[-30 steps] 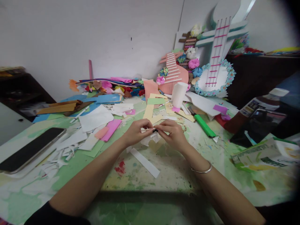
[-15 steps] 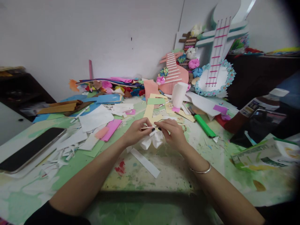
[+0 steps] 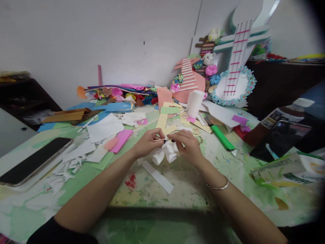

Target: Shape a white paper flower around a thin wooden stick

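Between my two hands hangs a gathered piece of white tissue paper (image 3: 165,153), its two puffed ends drooping below my fingers. My left hand (image 3: 149,142) pinches it at the top from the left, thumb against forefinger. From the other side my right hand (image 3: 186,144) pinches the same gathered top, fingertips close to those of the left. What exactly lies between the fingertips is too small to make out. Just below, a white paper strip (image 3: 157,177) lies slanting on the painted green table (image 3: 177,200).
Left are a phone (image 3: 35,161), paper scraps (image 3: 67,173) and a pink paper piece (image 3: 122,140). Right are a green utility knife (image 3: 222,137), a brown bottle (image 3: 276,118) and a green-white carton (image 3: 289,169). A tissue roll (image 3: 195,104) and paper instruments (image 3: 189,83) stand behind.
A thin white strip that stuck out between my fingertips is no longer seen there. The white tissue hangs slightly lower and looks fuller. Both hands stay almost in place.
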`<action>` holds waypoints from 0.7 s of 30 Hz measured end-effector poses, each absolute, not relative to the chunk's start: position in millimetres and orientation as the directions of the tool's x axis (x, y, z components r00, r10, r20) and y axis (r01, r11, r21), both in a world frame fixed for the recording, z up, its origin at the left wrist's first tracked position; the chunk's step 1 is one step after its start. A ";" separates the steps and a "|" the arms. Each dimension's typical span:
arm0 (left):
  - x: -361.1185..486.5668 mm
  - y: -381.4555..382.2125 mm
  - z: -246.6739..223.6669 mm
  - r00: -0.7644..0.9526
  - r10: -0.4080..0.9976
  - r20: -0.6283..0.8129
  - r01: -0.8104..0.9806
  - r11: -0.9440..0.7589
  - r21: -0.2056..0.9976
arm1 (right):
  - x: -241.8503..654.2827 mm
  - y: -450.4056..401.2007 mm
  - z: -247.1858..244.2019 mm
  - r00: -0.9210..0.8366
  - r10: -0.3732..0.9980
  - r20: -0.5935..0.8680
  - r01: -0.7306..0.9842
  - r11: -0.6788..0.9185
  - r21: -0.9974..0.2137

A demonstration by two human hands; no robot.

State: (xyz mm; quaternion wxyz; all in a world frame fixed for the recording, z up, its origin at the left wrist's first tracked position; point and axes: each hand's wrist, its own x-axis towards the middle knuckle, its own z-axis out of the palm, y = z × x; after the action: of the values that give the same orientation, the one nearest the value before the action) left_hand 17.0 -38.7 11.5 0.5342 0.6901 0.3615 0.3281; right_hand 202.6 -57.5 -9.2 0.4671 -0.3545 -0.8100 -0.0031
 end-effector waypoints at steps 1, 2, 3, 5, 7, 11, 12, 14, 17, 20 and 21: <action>16.6 -39.0 11.8 0.525 0.849 0.060 0.153 -0.164 0.975 | 202.9 -57.3 -9.1 -0.321 0.570 0.756 0.576 0.752 -0.322; 16.3 -39.2 12.2 0.526 0.849 0.057 0.156 -0.162 0.974 | 203.3 -57.1 -9.0 -0.338 0.566 0.752 0.572 0.758 -0.313; 15.9 -39.4 12.6 0.528 0.848 0.053 0.161 -0.161 0.974 | 203.6 -56.8 -9.2 -0.355 0.560 0.749 0.568 0.765 -0.303; 15.3 -39.6 13.2 0.529 0.847 0.049 0.169 -0.162 0.972 | 204.5 -55.9 -10.4 -0.394 0.542 0.743 0.550 0.786 -0.282; 15.1 -39.3 13.5 0.531 0.846 0.042 0.170 -0.156 0.973 | 205.3 -54.8 -12.2 -0.426 0.534 0.730 0.524 0.804 -0.282; 15.2 -37.6 12.9 0.521 0.853 0.020 0.130 -0.102 0.986 | 206.7 -53.0 -14.9 -0.428 0.560 0.709 0.498 0.801 -0.332; 15.2 -37.1 12.7 0.515 0.857 0.020 0.108 -0.088 0.990 | 207.1 -52.9 -14.8 -0.420 0.564 0.711 0.500 0.797 -0.338; 14.9 -35.8 12.3 0.503 0.864 0.024 0.069 -0.068 0.995 | 207.6 -53.3 -13.8 -0.408 0.569 0.714 0.507 0.792 -0.341; 13.9 -34.0 12.1 0.490 0.871 0.024 0.062 -0.062 0.996 | 207.9 -54.7 -11.4 -0.394 0.575 0.718 0.518 0.784 -0.344; 13.2 -33.7 13.0 0.482 0.876 0.026 0.071 -0.069 0.995 | 207.3 -55.6 -10.4 -0.381 0.575 0.724 0.508 0.785 -0.355; 13.2 -34.0 13.4 0.478 0.878 0.027 0.069 -0.069 0.995 | 207.0 -55.6 -10.5 -0.375 0.574 0.728 0.504 0.785 -0.360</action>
State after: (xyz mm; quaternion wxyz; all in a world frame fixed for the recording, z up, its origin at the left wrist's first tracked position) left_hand 13.2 -34.0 13.4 0.5735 0.6404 0.3698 0.3525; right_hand 207.0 -55.6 -10.5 0.4545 -0.3254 -0.8282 0.0390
